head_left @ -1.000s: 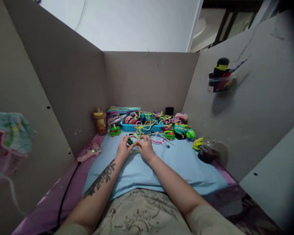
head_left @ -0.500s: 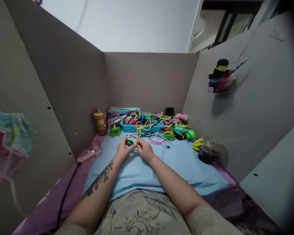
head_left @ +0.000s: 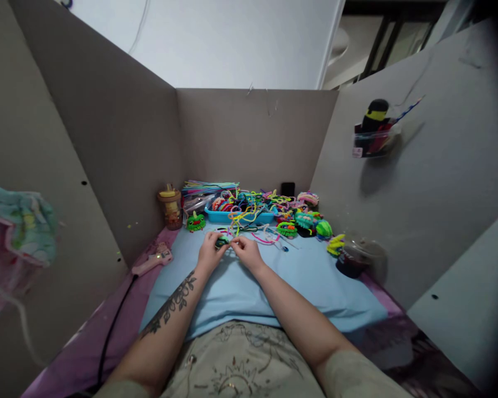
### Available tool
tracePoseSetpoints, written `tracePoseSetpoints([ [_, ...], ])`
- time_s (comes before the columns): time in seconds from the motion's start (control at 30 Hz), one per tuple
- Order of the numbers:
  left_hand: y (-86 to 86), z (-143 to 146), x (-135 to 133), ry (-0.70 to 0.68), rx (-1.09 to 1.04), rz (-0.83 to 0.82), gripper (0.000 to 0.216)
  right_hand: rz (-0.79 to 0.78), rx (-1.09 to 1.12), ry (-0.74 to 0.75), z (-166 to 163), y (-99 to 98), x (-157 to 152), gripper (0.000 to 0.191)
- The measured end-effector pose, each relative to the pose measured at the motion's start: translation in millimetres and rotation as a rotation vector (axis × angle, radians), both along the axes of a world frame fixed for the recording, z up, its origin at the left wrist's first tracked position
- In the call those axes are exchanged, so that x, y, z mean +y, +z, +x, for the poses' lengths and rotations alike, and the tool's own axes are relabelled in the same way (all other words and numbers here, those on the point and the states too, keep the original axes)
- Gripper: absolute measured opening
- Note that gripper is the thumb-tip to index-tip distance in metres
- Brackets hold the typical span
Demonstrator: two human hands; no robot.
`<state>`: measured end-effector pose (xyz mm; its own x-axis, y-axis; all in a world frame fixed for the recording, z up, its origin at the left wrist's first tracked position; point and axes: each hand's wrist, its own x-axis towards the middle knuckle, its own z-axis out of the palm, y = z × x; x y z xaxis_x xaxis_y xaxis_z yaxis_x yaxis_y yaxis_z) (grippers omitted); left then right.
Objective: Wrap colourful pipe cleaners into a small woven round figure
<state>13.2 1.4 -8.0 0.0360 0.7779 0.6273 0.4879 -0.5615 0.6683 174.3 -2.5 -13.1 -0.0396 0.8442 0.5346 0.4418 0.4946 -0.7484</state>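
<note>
My left hand [head_left: 209, 253] is closed around a small dark-green pipe cleaner piece [head_left: 222, 241], its fingers covering part of it. My right hand [head_left: 248, 254] is pinched beside it, fingertips nearly meeting those of the left. What lies between the right fingertips is too small and covered to make out well; it seems to be a strand from the same piece. Both hands are over the blue cloth [head_left: 265, 293]. Just beyond them lie loose pipe cleaners [head_left: 268, 239], pink and dark among them.
A blue tray [head_left: 219, 217] heaped with coloured pipe cleaners stands at the back. Left are a green frog-like figure [head_left: 196, 221], a lidded cup [head_left: 171, 209] and a pink glue gun [head_left: 153, 261]. Right are fuzzy figures [head_left: 305, 220] and a dark tub [head_left: 351, 264]. Grey panels surround the table.
The green piece has turned a little in my left hand and shows less. My right fingertips have shifted slightly; the yellow-green strand there is less visible now.
</note>
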Motion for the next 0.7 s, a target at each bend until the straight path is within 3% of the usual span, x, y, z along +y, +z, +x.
tracePoseSetpoints([
  [0.2,-0.3,-1.6,0.4,0.026,0.057,0.024,0.025,0.013,-0.088,-0.017,0.2,-2.5,2.5,0.016],
  [0.4,-2.4,-2.5,0.3,-0.025,0.127,0.001,0.031,0.15,-0.213,-0.117,3.0,7.3,-5.6,0.016],
  [0.7,3.4,-5.9,-3.1,-0.275,0.215,-0.026,0.057,0.331,-0.32,-0.094,15.4,15.7,-6.4,0.009],
])
